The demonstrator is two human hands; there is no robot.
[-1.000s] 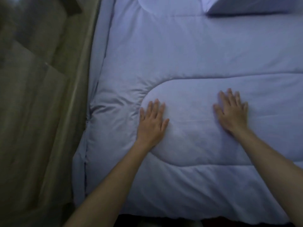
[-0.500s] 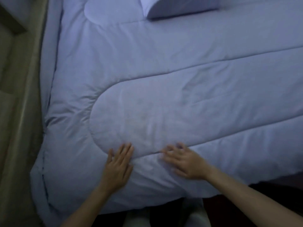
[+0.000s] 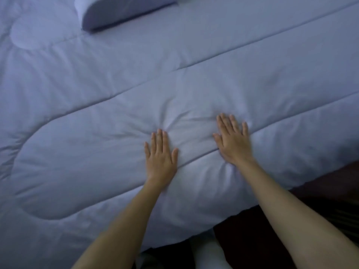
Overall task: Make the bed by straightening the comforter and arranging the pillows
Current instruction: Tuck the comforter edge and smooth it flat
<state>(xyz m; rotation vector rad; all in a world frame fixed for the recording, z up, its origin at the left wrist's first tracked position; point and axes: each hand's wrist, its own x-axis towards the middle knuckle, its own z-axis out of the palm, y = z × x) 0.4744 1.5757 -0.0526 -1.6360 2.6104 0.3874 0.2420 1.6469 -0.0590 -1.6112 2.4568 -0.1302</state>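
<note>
Pale blue quilted comforter (image 3: pixel 194 84) lies spread across the bed, creased around both hands. Left hand (image 3: pixel 160 159) and right hand (image 3: pixel 232 142) press flat on it, palms down, fingers straight, near the front edge. One pillow (image 3: pixel 120 11) rests at upper left.

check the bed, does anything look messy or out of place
Only small things. Creases fan out in the comforter just past the left hand and toward the right hand, both pressed flat on it. More puckers gather at the left end of the curved seam. The pillow is only partly in view.
</note>
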